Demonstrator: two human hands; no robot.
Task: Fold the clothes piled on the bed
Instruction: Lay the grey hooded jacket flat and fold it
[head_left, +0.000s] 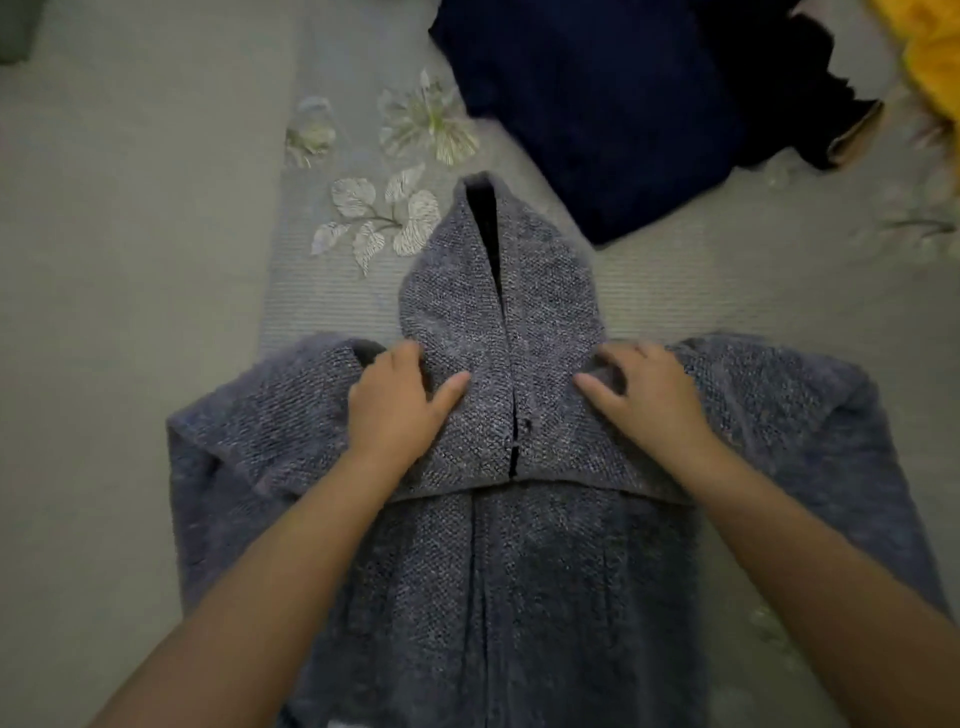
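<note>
Both hands, left hand (400, 400) and right hand (644, 400), fingers relaxed, press the grey knit hoodie (519, 571) mid-frame; loose hood (498, 291) may skew if pulled unevenly.

Two bare forearms are showing, coming in from the lower corners, with no sleeves reaching past the elbows; the left hand (397, 400) and the right hand (647, 397) are wearing no gloves, rings, watch or bands at the wrists
</note>
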